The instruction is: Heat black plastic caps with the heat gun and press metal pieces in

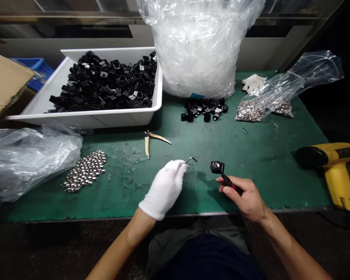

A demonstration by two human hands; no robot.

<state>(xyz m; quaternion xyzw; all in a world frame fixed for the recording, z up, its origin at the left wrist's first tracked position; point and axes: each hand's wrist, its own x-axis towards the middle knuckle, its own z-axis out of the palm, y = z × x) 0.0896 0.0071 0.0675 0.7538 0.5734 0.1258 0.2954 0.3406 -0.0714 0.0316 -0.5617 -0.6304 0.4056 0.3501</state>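
Note:
My left hand, in a white glove, is closed in a pinch on a thin bent metal rod shaped like a hex key. To the right, my bare right hand is closed around a black-handled tool with a red accent; its exact kind is partly hidden by the fingers. At the tool's far end sits a small black square part with a round metal piece inside. The bent rod and the black part are apart, both above the green tabletop.
Cream-handled pliers lie open beyond my left hand. Silver metal pieces lie at left, loose black parts beyond. A white bin, large plastic bag, bagged metal parts and yellow heat gun surround the workspace.

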